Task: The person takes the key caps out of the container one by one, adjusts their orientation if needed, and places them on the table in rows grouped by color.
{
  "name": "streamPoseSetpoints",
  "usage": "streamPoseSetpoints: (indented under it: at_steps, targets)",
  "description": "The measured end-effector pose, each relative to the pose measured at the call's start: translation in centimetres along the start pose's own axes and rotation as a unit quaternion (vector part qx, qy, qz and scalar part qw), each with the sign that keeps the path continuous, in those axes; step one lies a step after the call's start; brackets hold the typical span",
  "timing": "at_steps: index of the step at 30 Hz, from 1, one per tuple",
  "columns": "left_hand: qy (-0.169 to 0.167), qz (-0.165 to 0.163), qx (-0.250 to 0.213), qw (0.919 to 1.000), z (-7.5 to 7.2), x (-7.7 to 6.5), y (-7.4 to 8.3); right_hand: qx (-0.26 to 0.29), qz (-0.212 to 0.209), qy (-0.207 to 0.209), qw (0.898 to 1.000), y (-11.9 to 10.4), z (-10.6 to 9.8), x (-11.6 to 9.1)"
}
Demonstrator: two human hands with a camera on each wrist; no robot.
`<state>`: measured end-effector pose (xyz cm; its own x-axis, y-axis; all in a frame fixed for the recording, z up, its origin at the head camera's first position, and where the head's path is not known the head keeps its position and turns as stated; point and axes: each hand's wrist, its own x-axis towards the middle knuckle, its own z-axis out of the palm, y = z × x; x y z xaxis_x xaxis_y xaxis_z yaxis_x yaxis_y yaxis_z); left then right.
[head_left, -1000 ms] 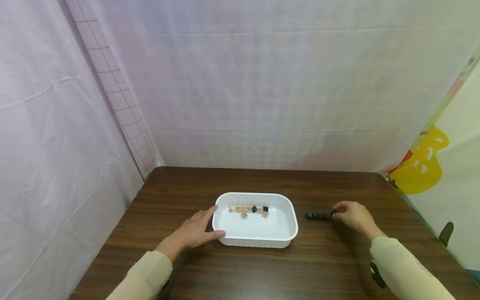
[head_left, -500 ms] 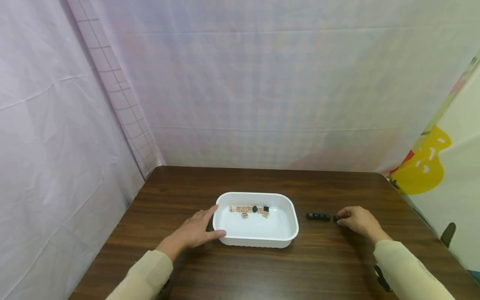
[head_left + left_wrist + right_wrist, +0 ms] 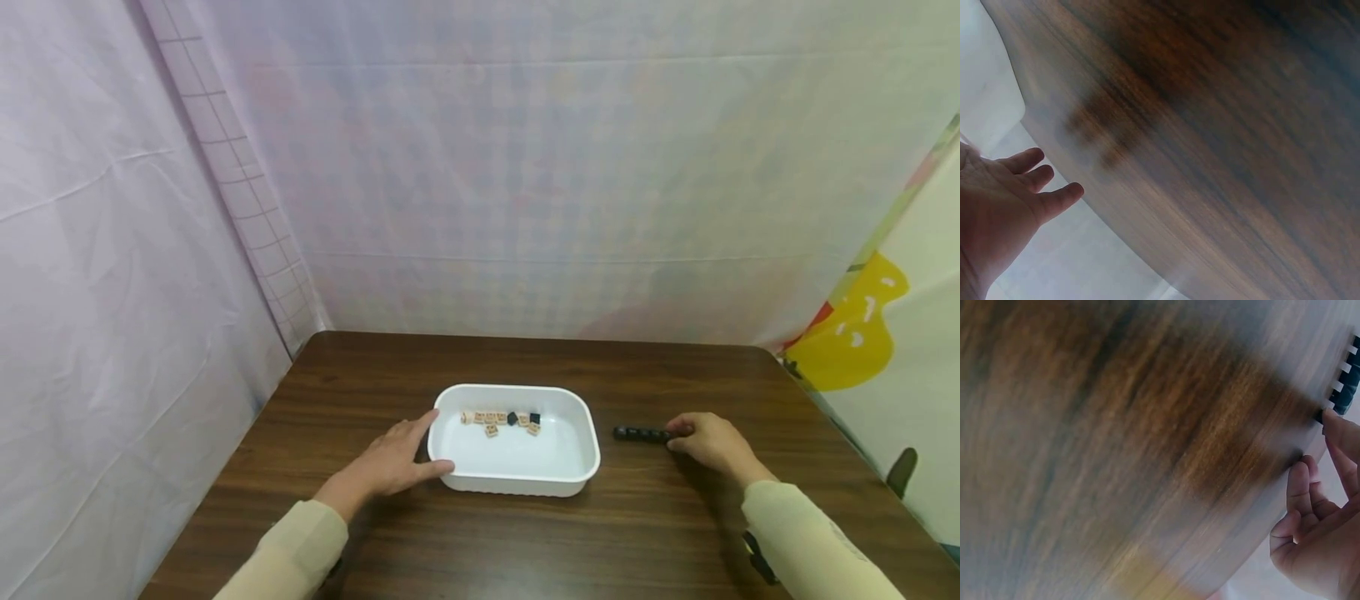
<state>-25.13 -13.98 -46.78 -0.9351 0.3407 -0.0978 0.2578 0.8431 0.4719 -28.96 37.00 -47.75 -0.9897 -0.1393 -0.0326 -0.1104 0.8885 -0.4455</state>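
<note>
My left hand rests at the left end of a white tray, fingers extended and thumb over its front rim. Inside the tray lie several small beige tiles and two black ones. To the right of the tray, a short straight row of small black blocks lies on the table. My right hand pinches the black block at the row's right end between thumb and index finger, its other fingers curled. In the right wrist view the row shows notches between blocks; fingertips partly hide the end block.
A dark brown wooden table carries everything. White cloth hangs behind it and along the left side. A yellow figure shows on the cloth at the right edge.
My right hand first holds the end block by the row, then lower with a gap to it; now the hand has shifted left and the gap has closed. My left hand keeps still.
</note>
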Motion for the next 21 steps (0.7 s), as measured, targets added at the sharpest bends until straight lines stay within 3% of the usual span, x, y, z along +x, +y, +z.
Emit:
streamPoseSetpoints:
  at_steps: [13,21]
  targets:
    - [0.005,0.01,-0.003,0.9999,0.0,-0.1,0.1,0.013,-0.024,0.009,1.0,-0.4,-0.4,-0.1]
    - [0.004,0.005,0.012,0.9999,-0.1,0.0,0.1,0.012,-0.038,0.044,0.998,-2.9,-0.9,0.8]
